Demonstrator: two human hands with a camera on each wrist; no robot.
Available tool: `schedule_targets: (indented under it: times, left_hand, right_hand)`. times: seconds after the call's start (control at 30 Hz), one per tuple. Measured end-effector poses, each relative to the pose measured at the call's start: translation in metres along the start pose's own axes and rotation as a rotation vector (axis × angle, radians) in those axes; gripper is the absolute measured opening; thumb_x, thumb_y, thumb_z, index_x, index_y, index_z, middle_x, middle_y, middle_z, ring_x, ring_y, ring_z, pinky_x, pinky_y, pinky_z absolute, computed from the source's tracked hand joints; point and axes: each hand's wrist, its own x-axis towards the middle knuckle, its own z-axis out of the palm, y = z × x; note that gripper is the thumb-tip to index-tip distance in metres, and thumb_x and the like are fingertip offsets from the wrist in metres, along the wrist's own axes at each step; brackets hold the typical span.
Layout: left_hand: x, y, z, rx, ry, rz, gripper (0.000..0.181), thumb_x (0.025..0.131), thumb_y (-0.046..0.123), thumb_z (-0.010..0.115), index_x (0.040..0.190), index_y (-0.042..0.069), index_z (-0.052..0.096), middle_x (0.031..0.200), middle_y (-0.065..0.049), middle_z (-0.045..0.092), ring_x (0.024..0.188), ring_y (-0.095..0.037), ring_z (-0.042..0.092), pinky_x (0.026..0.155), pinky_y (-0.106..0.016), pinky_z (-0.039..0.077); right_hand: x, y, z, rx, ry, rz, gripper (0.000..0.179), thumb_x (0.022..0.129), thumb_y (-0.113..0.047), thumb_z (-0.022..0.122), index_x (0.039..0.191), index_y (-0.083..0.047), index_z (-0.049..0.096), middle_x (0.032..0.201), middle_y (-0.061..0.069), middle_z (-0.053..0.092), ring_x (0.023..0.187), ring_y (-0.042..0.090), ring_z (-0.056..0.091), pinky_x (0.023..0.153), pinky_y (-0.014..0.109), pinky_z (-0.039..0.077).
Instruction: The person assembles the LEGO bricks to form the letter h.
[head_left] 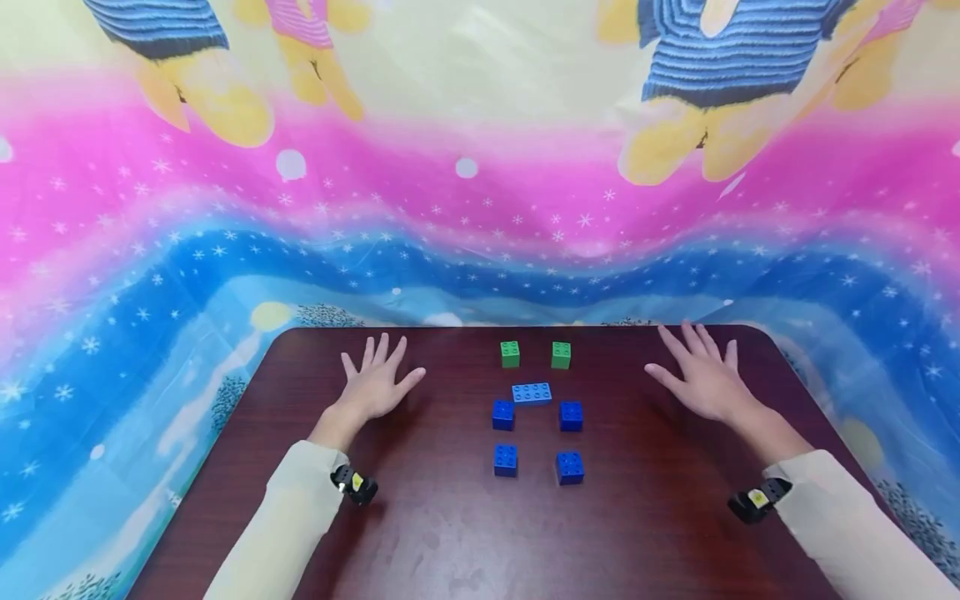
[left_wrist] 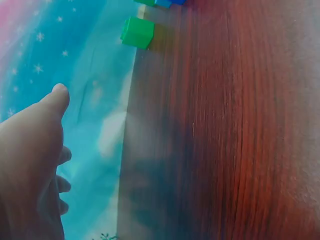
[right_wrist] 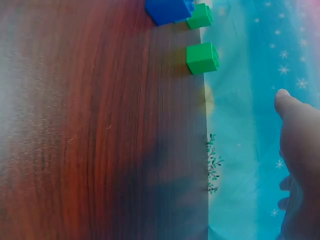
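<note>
My left hand point(head_left: 373, 389) is spread over the left part of the table, fingers straight and holding nothing. On the other side my right hand point(head_left: 707, 381) is spread the same way, its fingertips near the far edge. Between the hands stand two green bricks point(head_left: 510, 354) side by side at the back. A longer light blue brick point(head_left: 532, 393) lies in front of them. Closer to me, several dark blue bricks point(head_left: 506, 460) form two rows. One green brick point(left_wrist: 138, 33) shows beyond the left thumb in the left wrist view; a green brick point(right_wrist: 202, 58) also shows in the right wrist view.
The dark brown wooden table point(head_left: 450, 533) has rounded far corners. Behind it and along both sides hangs a colourful printed cloth point(head_left: 465, 217) with snowflakes and cartoon figures. A small black camera point(head_left: 355, 484) is strapped to the left wrist, another camera point(head_left: 759, 500) to the right.
</note>
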Motion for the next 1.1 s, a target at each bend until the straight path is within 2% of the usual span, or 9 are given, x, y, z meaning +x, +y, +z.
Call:
schedule_targets:
  times: [0.23, 0.47, 0.6, 0.73, 0.93, 1.1]
  left_hand:
    - [-0.024, 0.006, 0.000, -0.084, -0.019, 0.110, 0.080, 0.102, 0.061, 0.046, 0.163, 0.014, 0.022, 0.168, -0.021, 0.012, 0.154, -0.042, 0.002, 0.115, -0.073, -0.003]
    - [-0.047, 0.017, 0.007, -0.182, -0.007, 0.247, 0.075, 0.102, 0.054, 0.055, 0.160, 0.011, 0.032, 0.165, -0.019, 0.025, 0.152, -0.039, 0.019, 0.119, -0.064, 0.016]
    - [-0.056, 0.026, 0.013, -0.293, -0.023, 0.310, 0.070, 0.102, 0.048, 0.058, 0.158, 0.011, 0.036, 0.164, -0.014, 0.031, 0.151, -0.033, 0.028, 0.119, -0.055, 0.027]
    - [-0.064, 0.037, 0.022, -0.371, -0.056, 0.364, 0.068, 0.101, 0.045, 0.062, 0.157, 0.013, 0.039, 0.162, -0.011, 0.036, 0.149, -0.027, 0.033, 0.118, -0.050, 0.032]
    - [-0.071, 0.053, 0.037, -0.466, -0.055, 0.403, 0.065, 0.096, 0.035, 0.073, 0.151, 0.010, 0.049, 0.155, -0.009, 0.048, 0.144, -0.026, 0.042, 0.115, -0.050, 0.037]
    - [-0.073, 0.062, 0.051, -0.546, -0.086, 0.411, 0.065, 0.091, 0.028, 0.080, 0.147, 0.008, 0.054, 0.148, -0.006, 0.054, 0.137, -0.025, 0.050, 0.110, -0.049, 0.044]
  right_hand:
    - [-0.020, -0.007, 0.000, 0.124, 0.019, -0.096, 0.079, 0.102, -0.047, 0.058, 0.162, -0.010, 0.023, 0.162, 0.033, 0.018, 0.151, 0.051, 0.008, 0.113, 0.075, 0.006]
    - [-0.041, -0.019, 0.006, 0.265, 0.014, -0.169, 0.071, 0.102, -0.034, 0.063, 0.161, -0.012, 0.029, 0.161, 0.026, 0.029, 0.146, 0.050, 0.026, 0.107, 0.073, 0.027]
    - [-0.051, -0.028, 0.012, 0.325, 0.013, -0.186, 0.057, 0.102, -0.031, 0.064, 0.152, -0.009, 0.047, 0.151, 0.019, 0.048, 0.138, 0.044, 0.043, 0.105, 0.066, 0.037]
    - [-0.059, -0.037, 0.019, 0.390, -0.008, -0.159, 0.041, 0.102, -0.030, 0.065, 0.139, -0.014, 0.061, 0.136, 0.007, 0.064, 0.125, 0.032, 0.059, 0.097, 0.058, 0.050]
    - [-0.066, -0.052, 0.032, 0.526, -0.071, -0.163, 0.038, 0.099, -0.025, 0.070, 0.135, -0.015, 0.063, 0.129, 0.004, 0.068, 0.113, 0.032, 0.067, 0.091, 0.050, 0.056]
    - [-0.069, -0.063, 0.047, 0.607, -0.130, -0.182, 0.042, 0.097, -0.022, 0.073, 0.135, -0.010, 0.063, 0.128, 0.007, 0.069, 0.115, 0.028, 0.066, 0.093, 0.048, 0.056]
